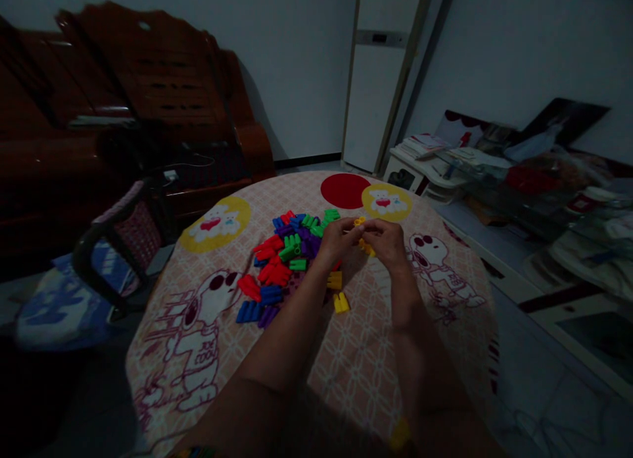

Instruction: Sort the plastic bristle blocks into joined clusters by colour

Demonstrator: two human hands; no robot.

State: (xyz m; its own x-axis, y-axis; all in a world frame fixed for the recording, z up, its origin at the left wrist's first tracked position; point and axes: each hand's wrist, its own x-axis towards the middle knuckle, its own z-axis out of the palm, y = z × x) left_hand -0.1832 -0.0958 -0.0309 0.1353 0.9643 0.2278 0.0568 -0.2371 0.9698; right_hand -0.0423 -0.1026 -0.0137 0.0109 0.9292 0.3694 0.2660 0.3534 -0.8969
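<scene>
My left hand [337, 238] and my right hand [387, 242] meet above the round table [435, 326], fingers pinched together on a small yellow plastic piece [359, 222]. More yellow pieces [366, 248] show under my right hand. A heap of colourful plastic pieces [287, 247], red, green, blue and purple, lies just left of my hands. Two loose yellow pieces [338, 291] lie on the cloth below my left wrist.
The table wears a pink cartoon-dog cloth. A dark chair [116, 240] stands at its left, a wooden sofa [123, 115] behind. A white fridge [378, 76] is at the back, cluttered low shelves with papers [494, 168] to the right.
</scene>
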